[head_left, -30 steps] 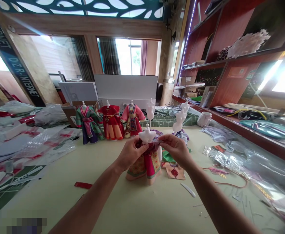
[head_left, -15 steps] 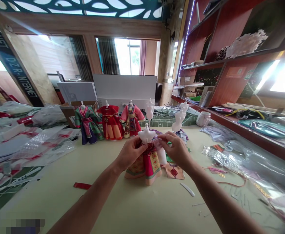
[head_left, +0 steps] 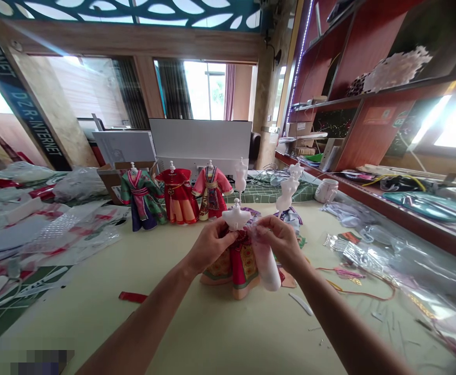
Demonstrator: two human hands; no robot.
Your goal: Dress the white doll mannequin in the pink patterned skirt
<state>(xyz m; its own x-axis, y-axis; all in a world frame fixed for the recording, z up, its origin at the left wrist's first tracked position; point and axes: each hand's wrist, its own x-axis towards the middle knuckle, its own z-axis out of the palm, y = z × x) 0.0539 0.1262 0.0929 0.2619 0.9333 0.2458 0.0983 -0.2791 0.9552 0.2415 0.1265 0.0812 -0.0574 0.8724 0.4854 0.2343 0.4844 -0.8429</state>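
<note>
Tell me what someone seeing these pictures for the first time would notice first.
The eye goes first to the middle, where the left hand grips a small pink and gold dress on a white doll stand, with the right hand beside it above the pale table. Just behind stand a green dress, a red dress and a pink dress in a row. Reddish-brown shelves fill the upper right.

The head-worn camera looked forward and down from above the near edge of the surface, close over the left hand and right hand just below centre. Its wide view reached the far windows and the red shelves on the right.
</note>
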